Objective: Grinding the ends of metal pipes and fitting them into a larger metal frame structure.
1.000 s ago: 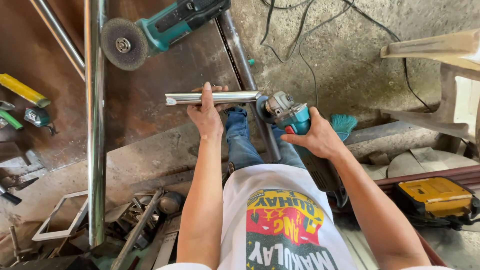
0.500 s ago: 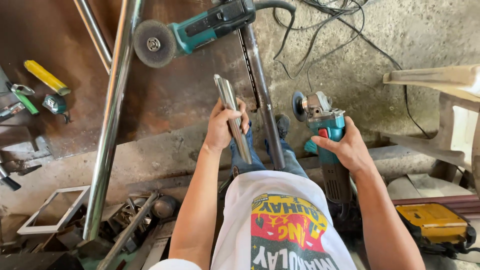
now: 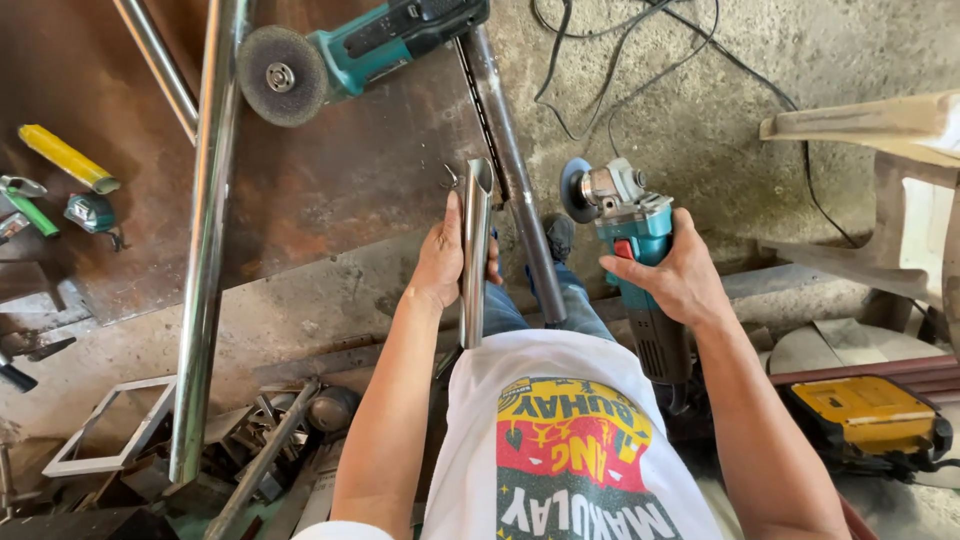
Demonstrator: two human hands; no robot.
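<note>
My left hand [image 3: 446,258] grips a short shiny steel tube [image 3: 474,252], held upright lengthwise away from me, its far end cut to a notch. My right hand [image 3: 678,276] holds a teal angle grinder [image 3: 628,240] by its body, its disc facing left toward the tube with a gap between them. Below both hands are my white printed shirt and blue jeans.
A rusty steel work plate [image 3: 330,190] lies ahead with a second teal grinder [image 3: 360,45] on it. A long polished pipe [image 3: 205,230] runs down the left. Hand tools [image 3: 60,185] lie far left, scrap metal [image 3: 260,430] at bottom left, a yellow case [image 3: 865,415] right, cables [image 3: 640,70] above.
My left hand turned the tube from crosswise to pointing away from me. My right hand drew the grinder off the tube and to the right.
</note>
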